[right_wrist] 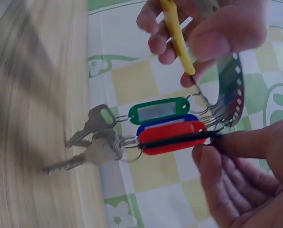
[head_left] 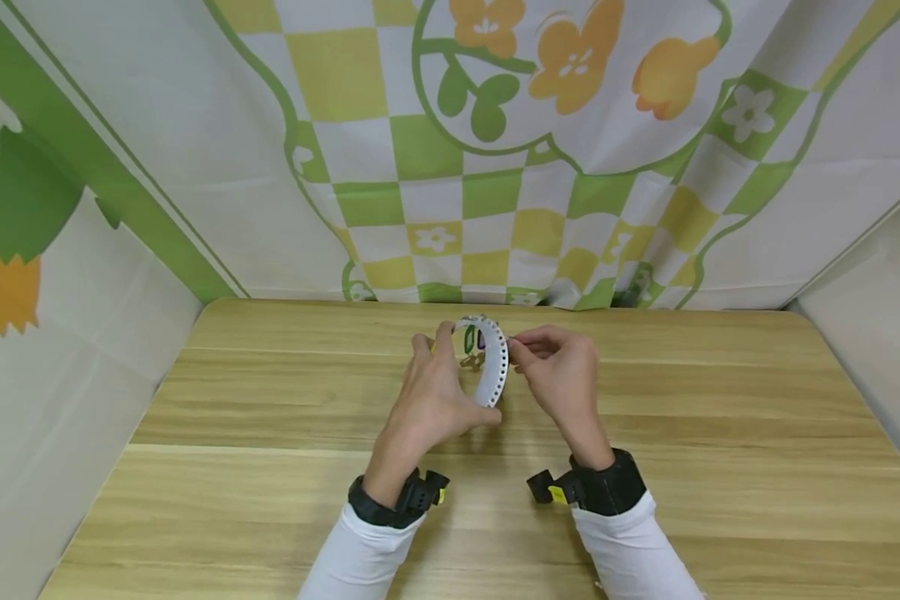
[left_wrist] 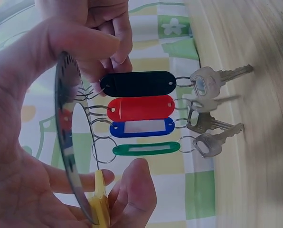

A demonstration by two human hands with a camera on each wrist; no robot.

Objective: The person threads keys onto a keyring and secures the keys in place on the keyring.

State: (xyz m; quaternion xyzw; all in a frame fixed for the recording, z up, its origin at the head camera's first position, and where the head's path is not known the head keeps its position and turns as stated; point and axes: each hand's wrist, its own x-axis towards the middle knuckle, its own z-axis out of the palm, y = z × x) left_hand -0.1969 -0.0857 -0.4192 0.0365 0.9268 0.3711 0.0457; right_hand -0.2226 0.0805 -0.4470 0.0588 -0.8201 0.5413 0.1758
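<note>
My left hand (head_left: 433, 400) grips a curved metal band (head_left: 498, 367) with a row of holes along its edge. A yellow grip (right_wrist: 177, 38) at one end lies by the left fingers. From the band hang a green key tag (left_wrist: 146, 148), a blue key tag (left_wrist: 144, 128) and a red key tag (left_wrist: 140, 108) on wire rings, with metal keys (left_wrist: 209, 142) below. With thumb and finger my right hand (head_left: 566, 371) pinches the ring end of a black key tag (left_wrist: 139, 84), close beside the band. Seen from the right wrist, the black tag is edge-on before the red one.
Everything is held over a light wood-grain table (head_left: 270, 500), near its back edge. Behind it hangs a green, yellow and white checked cloth (head_left: 427, 196). White cloth walls (head_left: 60, 417) stand at both sides. Black straps with small cameras (head_left: 607, 483) are around both wrists.
</note>
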